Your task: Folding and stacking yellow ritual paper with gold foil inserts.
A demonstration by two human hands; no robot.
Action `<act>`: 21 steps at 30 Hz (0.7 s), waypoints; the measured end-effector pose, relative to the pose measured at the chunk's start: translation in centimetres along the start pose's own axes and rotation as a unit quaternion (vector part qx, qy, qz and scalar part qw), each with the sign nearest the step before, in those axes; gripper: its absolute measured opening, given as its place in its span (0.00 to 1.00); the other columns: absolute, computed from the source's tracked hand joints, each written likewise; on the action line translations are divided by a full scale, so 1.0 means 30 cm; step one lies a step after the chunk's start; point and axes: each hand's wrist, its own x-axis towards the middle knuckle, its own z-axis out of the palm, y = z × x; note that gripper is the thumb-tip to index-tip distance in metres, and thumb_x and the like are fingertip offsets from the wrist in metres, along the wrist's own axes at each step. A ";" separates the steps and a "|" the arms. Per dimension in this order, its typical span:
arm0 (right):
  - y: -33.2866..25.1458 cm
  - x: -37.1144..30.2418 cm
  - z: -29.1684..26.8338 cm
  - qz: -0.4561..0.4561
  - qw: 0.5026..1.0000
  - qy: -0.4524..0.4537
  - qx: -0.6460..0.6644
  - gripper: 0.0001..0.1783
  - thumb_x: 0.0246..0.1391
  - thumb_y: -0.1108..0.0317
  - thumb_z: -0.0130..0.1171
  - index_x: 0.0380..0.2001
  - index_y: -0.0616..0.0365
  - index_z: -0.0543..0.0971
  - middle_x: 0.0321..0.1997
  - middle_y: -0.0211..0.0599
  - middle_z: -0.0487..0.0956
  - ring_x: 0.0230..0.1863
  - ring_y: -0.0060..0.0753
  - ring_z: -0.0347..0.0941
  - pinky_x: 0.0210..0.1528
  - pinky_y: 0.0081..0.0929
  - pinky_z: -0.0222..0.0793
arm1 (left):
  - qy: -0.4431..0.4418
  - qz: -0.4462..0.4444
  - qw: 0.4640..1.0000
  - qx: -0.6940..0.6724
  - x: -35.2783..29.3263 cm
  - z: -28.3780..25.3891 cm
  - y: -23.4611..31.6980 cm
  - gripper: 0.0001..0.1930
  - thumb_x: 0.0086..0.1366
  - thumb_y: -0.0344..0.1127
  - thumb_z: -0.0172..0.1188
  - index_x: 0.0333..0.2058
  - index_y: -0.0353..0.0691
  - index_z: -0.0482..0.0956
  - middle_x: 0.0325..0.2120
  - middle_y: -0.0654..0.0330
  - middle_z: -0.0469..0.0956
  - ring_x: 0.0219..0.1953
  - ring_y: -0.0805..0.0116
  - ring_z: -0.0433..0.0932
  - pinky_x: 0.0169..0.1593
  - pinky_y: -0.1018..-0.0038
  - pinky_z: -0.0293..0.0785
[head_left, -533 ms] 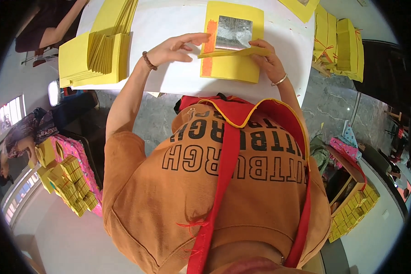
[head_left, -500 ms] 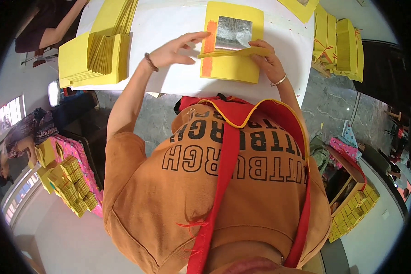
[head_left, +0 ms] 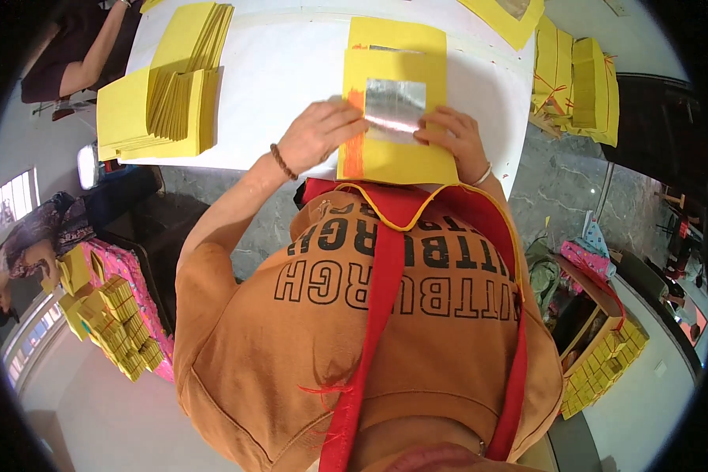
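Observation:
A yellow paper sheet (head_left: 401, 164) with a silver foil square (head_left: 395, 110) and an orange strip (head_left: 354, 157) down its left side lies near the table's front edge. It overlaps a yellow stack (head_left: 405, 35) of similar sheets behind it, where a bit of orange and foil shows. My left hand (head_left: 321, 135), wearing a braided bracelet, is closed at the sheet's left edge, fingertips over the orange strip. My right hand (head_left: 458, 143) is closed at the right edge, fingertips against the foil. Both thumbs are mostly hidden.
Fanned stacks of folded yellow paper (head_left: 161, 110) stand on the white table (head_left: 279, 55) at left. More yellow paper (head_left: 511, 17) lies at the far right. Tied yellow bundles (head_left: 574, 86) sit beyond the right edge. Another person's arm (head_left: 98, 59) shows at far left.
The foil-bearing sheet now lies flat and nearer me, where a folded yellow edge was raised before. My left hand has come in and closed on its edge; both hands have moved closer.

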 end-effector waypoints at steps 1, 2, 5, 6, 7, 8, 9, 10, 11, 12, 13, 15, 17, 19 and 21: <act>-0.018 -0.004 -0.003 0.000 1.000 -0.004 0.013 0.15 0.41 0.62 0.59 0.38 0.41 0.78 0.45 0.24 0.75 0.51 0.34 0.67 0.49 0.35 0.56 | -0.023 -0.021 0.999 -0.031 -0.015 -0.005 0.017 0.18 0.51 0.24 0.51 0.42 0.42 0.75 0.40 0.59 0.75 0.46 0.61 0.71 0.47 0.70 0.68; -0.033 -0.007 -0.005 0.002 1.000 -0.005 0.013 0.15 0.41 0.62 0.59 0.38 0.41 0.78 0.45 0.24 0.75 0.51 0.34 0.67 0.49 0.35 0.56 | -0.046 -0.044 0.996 -0.062 -0.028 -0.010 0.030 0.17 0.51 0.24 0.51 0.42 0.41 0.75 0.39 0.59 0.75 0.45 0.62 0.71 0.48 0.71 0.68; -0.054 -0.001 -0.006 0.038 0.997 -0.020 0.066 0.15 0.41 0.63 0.59 0.37 0.44 0.79 0.41 0.24 0.76 0.48 0.30 0.68 0.46 0.31 0.56 | -0.038 -0.108 0.981 -0.155 -0.043 0.008 0.035 0.13 0.56 0.28 0.51 0.41 0.38 0.75 0.39 0.56 0.75 0.44 0.60 0.72 0.46 0.69 0.69; -0.043 -0.002 -0.002 0.041 0.997 -0.020 0.064 0.15 0.41 0.63 0.59 0.37 0.44 0.79 0.41 0.24 0.76 0.48 0.30 0.68 0.46 0.31 0.56 | -0.010 -0.152 0.966 -0.210 -0.043 0.018 0.035 0.12 0.57 0.29 0.52 0.41 0.38 0.75 0.37 0.57 0.75 0.42 0.61 0.72 0.45 0.70 0.69; -0.027 -0.003 0.007 0.098 0.991 -0.045 0.083 0.15 0.42 0.62 0.59 0.37 0.45 0.79 0.39 0.26 0.77 0.47 0.30 0.69 0.46 0.30 0.57 | -0.011 -0.150 0.965 -0.213 -0.046 0.025 0.039 0.12 0.57 0.29 0.52 0.41 0.38 0.75 0.37 0.57 0.75 0.42 0.61 0.72 0.45 0.70 0.69; -0.025 0.014 0.007 0.153 0.980 -0.071 0.104 0.15 0.42 0.61 0.60 0.37 0.46 0.78 0.37 0.27 0.78 0.45 0.29 0.70 0.45 0.29 0.57 | -0.024 -0.259 0.927 -0.269 -0.037 0.016 0.055 0.11 0.59 0.30 0.51 0.40 0.36 0.75 0.34 0.56 0.75 0.39 0.63 0.72 0.41 0.70 0.69; -0.020 0.034 -0.001 0.186 0.973 -0.087 0.102 0.14 0.45 0.60 0.59 0.37 0.50 0.78 0.33 0.32 0.79 0.39 0.33 0.73 0.41 0.28 0.62 | -0.037 -0.364 0.873 -0.321 -0.030 0.014 0.066 0.10 0.61 0.31 0.51 0.40 0.34 0.75 0.31 0.55 0.75 0.36 0.64 0.72 0.38 0.71 0.68; -0.031 0.052 -0.002 0.186 0.973 -0.089 0.103 0.14 0.45 0.60 0.59 0.37 0.50 0.78 0.33 0.32 0.79 0.39 0.33 0.73 0.41 0.28 0.62 | -0.037 -0.366 0.872 -0.322 -0.034 0.032 0.065 0.10 0.61 0.31 0.51 0.40 0.34 0.75 0.31 0.55 0.75 0.36 0.64 0.72 0.38 0.71 0.68; -0.052 0.077 -0.004 0.278 0.942 -0.058 0.178 0.15 0.46 0.60 0.59 0.38 0.52 0.78 0.32 0.34 0.79 0.36 0.36 0.74 0.38 0.28 0.65 | 0.005 -0.407 0.845 -0.346 -0.031 0.049 0.062 0.10 0.62 0.32 0.51 0.38 0.34 0.75 0.27 0.56 0.74 0.30 0.68 0.71 0.34 0.73 0.68; -0.067 0.095 0.002 0.366 0.896 -0.026 0.251 0.15 0.47 0.60 0.59 0.39 0.54 0.77 0.31 0.36 0.79 0.33 0.38 0.75 0.36 0.29 0.67 | 0.047 -0.448 0.814 -0.368 -0.028 0.063 0.060 0.10 0.63 0.32 0.50 0.37 0.33 0.75 0.23 0.57 0.74 0.25 0.72 0.69 0.30 0.75 0.67; -0.072 0.105 0.024 0.367 0.896 -0.027 0.250 0.15 0.47 0.60 0.59 0.39 0.54 0.77 0.31 0.36 0.79 0.33 0.38 0.75 0.36 0.29 0.67 | 0.047 -0.449 0.813 -0.369 -0.025 0.076 0.058 0.10 0.63 0.32 0.50 0.37 0.33 0.75 0.23 0.57 0.74 0.25 0.72 0.69 0.30 0.75 0.67; -0.068 0.107 0.065 0.354 0.881 0.156 0.271 0.19 0.46 0.61 0.60 0.42 0.55 0.76 0.32 0.38 0.79 0.30 0.41 0.75 0.32 0.29 0.70 | 0.067 -0.519 0.746 -0.412 0.022 0.065 0.062 0.09 0.62 0.32 0.52 0.34 0.32 0.75 0.18 0.61 0.72 0.18 0.78 0.65 0.24 0.78 0.64; -0.051 0.103 0.064 0.367 0.882 0.128 0.268 0.20 0.46 0.62 0.60 0.44 0.55 0.75 0.33 0.39 0.78 0.31 0.40 0.75 0.33 0.28 0.69 | 0.060 -0.531 0.734 -0.419 0.032 0.070 0.054 0.08 0.61 0.31 0.52 0.36 0.32 0.74 0.17 0.63 0.71 0.17 0.78 0.64 0.22 0.79 0.63; -0.030 0.103 0.065 0.379 0.881 0.099 0.267 0.22 0.45 0.62 0.61 0.46 0.55 0.74 0.34 0.40 0.78 0.32 0.39 0.75 0.34 0.28 0.69 | 0.052 -0.545 0.721 -0.425 0.026 0.094 0.039 0.09 0.61 0.29 0.52 0.38 0.31 0.74 0.16 0.64 0.71 0.15 0.79 0.64 0.21 0.79 0.62; -0.018 0.105 0.071 0.279 0.947 0.068 0.142 0.24 0.44 0.63 0.62 0.47 0.54 0.74 0.35 0.41 0.78 0.34 0.37 0.75 0.36 0.26 0.69 | 0.125 -0.534 0.661 -0.513 0.002 0.134 0.029 0.15 0.60 0.28 0.52 0.47 0.33 0.67 0.15 0.64 0.71 0.17 0.80 0.66 0.21 0.80 0.62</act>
